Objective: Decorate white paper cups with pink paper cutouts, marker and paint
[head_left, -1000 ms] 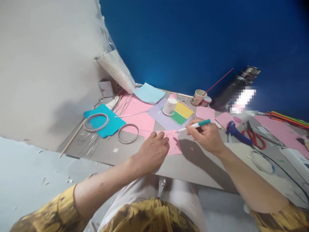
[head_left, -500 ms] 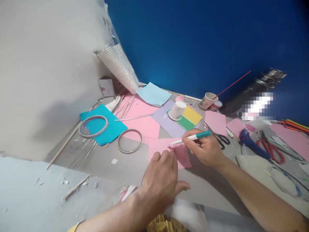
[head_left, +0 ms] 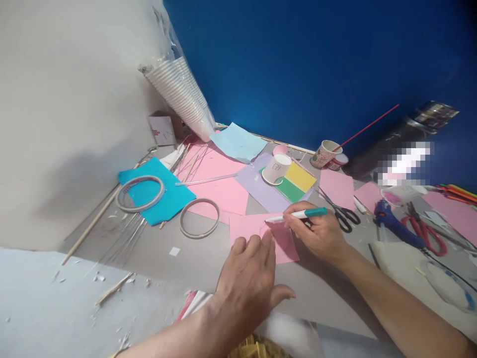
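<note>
My left hand (head_left: 248,278) lies flat, fingers stretched out, pressing the near edge of a small pink paper sheet (head_left: 286,243) on the grey board (head_left: 156,248). My right hand (head_left: 316,231) grips a white marker with a teal cap (head_left: 298,215), its tip touching the top of the pink sheet, where a faint curved line shows. The marker points left.
Two rings (head_left: 199,218) and a turquoise sheet (head_left: 169,199) lie at the left. A paper cup (head_left: 276,169) sits on yellow-green card. Black scissors (head_left: 341,213), a blue glue gun (head_left: 395,223) and red scissors (head_left: 423,231) lie right. Stacked cups (head_left: 179,97) lean on the wall.
My left hand has slid back toward me and flattened on the pink sheet's near edge. The marker tip has shifted along the sheet. The view has moved slightly left.
</note>
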`<state>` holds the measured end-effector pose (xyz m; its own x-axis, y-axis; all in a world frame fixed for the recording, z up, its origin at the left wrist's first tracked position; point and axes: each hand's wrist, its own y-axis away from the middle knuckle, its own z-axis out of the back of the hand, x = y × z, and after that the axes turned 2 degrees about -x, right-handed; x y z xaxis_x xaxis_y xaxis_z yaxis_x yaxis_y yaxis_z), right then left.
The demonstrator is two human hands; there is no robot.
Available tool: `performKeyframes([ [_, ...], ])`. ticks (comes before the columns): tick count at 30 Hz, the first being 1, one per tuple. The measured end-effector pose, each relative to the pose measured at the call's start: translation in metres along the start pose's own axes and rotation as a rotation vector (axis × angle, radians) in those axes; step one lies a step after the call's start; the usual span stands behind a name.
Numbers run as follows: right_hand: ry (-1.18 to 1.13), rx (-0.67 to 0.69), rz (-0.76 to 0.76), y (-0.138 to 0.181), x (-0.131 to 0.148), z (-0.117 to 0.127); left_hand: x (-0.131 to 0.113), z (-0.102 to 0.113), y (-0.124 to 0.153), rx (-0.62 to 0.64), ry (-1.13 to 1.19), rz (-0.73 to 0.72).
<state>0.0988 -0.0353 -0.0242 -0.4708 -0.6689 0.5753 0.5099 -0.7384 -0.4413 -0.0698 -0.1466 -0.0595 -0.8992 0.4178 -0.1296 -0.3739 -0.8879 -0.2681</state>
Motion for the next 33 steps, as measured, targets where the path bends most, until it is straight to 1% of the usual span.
performKeyframes([
  [4,-0.041,0.034,0.036,0.0018,0.0053,-0.0021,0.0009,0.0003,0.0,0.0,0.013,-0.009],
  [8,0.011,-0.02,0.019,0.0014,0.0028,-0.0033,0.0019,-0.0013,0.0,0.016,0.024,-0.014],
  [14,0.024,-0.06,0.005,0.0026,0.0009,-0.0048,0.0027,-0.0046,0.0027,-0.047,0.017,-0.014],
  [17,-0.011,-0.014,0.012,0.0028,0.0053,-0.0058,0.0031,-0.0045,0.0037,-0.046,0.018,-0.015],
  [20,-0.048,0.042,0.008,0.003,0.0085,-0.0059,0.0034,-0.0036,0.0038,-0.013,0.034,-0.011],
  [24,-0.07,0.03,0.0,0.0034,0.0089,-0.0047,0.0034,-0.0025,0.0034,0.011,0.046,-0.013],
  [27,-0.072,0.047,-0.004,0.0029,0.0082,-0.004,0.0036,-0.0022,0.0035,0.003,0.045,-0.013],
  [29,-0.059,0.033,0.008,0.0021,0.0067,-0.0047,0.004,-0.0024,0.0038,-0.015,0.032,-0.014],
  [33,0.002,-0.07,0.041,0.0013,0.0007,-0.0071,0.005,-0.0037,0.0047,-0.035,0.005,-0.019],
])
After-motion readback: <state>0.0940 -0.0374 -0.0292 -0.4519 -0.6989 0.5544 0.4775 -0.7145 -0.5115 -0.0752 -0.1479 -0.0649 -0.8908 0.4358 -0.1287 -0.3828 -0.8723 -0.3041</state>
